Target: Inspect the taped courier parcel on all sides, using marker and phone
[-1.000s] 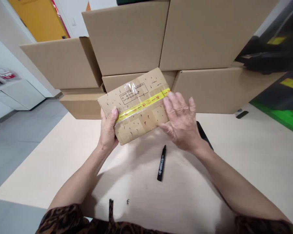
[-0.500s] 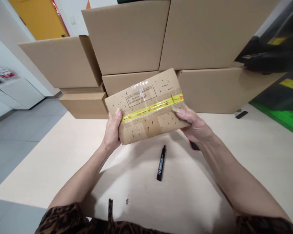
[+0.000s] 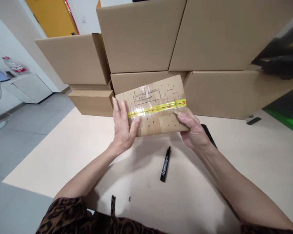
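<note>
A small cardboard box [image 3: 152, 125] is held up above the table, slightly tilted. Yellow tape with red print runs across its face, along with clear tape, a printed label frame and many short black marks. At its left end, my left hand [image 3: 125, 125] lies against the box with fingers along the edge and thumb on the face. My right hand [image 3: 191, 128] grips the lower right corner, thumb in front and fingers hidden behind. Below the box, a black marker [image 3: 165, 164] lies on the table.
Large cardboard boxes [image 3: 141, 39] are stacked across the back of the table [image 3: 51, 156]. A dark flat object [image 3: 209, 136] lies partly behind my right wrist. Farther right is a small black object [image 3: 254, 121]. A bottle [image 3: 16, 66] stands on a white cabinet at the left.
My left hand has shifted from the box's side edge further onto its face. The box has tilted a little, and the view has turned slightly left. My right hand keeps its grip.
</note>
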Motion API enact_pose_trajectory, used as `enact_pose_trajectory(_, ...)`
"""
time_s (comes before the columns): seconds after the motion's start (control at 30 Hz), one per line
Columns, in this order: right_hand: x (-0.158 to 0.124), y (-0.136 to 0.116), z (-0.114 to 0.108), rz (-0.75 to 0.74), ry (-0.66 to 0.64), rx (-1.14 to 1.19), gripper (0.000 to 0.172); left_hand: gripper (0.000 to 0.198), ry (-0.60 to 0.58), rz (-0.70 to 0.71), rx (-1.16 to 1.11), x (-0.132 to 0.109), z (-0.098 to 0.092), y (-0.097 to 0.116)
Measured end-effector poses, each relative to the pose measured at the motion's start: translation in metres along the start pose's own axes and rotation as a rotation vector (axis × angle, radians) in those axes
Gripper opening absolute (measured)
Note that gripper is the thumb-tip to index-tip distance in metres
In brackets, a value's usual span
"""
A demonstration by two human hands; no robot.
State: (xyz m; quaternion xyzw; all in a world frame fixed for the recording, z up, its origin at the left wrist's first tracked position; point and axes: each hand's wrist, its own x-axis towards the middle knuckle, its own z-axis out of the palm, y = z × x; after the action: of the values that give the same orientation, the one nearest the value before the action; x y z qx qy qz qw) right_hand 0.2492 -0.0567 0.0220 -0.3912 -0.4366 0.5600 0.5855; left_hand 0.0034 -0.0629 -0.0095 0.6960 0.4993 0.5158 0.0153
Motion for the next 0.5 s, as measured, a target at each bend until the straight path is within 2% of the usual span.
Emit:
enact_pose_trajectory(0.1,0.001,0.005,0.0,0.007,0.02,0.004,0.051,0.095,-0.145,0.231,0.294,-0.009,0.006,0.007)
enact_pose_trajectory(0.17,0.001,0.01,0.003,0.02,0.014,0.005,0.046,0.097,-0.262,0.359,0.383,-0.017,0.012,0.017)
enact_pose_trajectory(0.23,0.0,0.015,0.007,0.041,-0.001,0.016,0.04,0.099,-0.346,0.472,0.343,-0.025,0.018,0.029)
enact_pose_trajectory(0.33,-0.001,0.021,0.009,0.074,0.007,0.037,0.032,0.083,-0.523,0.593,0.093,-0.027,0.022,0.039)
enact_pose_trajectory(0.4,0.0,0.023,0.006,0.101,0.039,0.029,0.03,0.075,-0.585,0.577,-0.057,-0.02,0.018,0.038)
enact_pose_trajectory(0.5,0.006,0.024,-0.005,0.117,0.068,-0.012,0.03,0.071,-0.515,0.427,-0.162,-0.003,0.004,0.027)
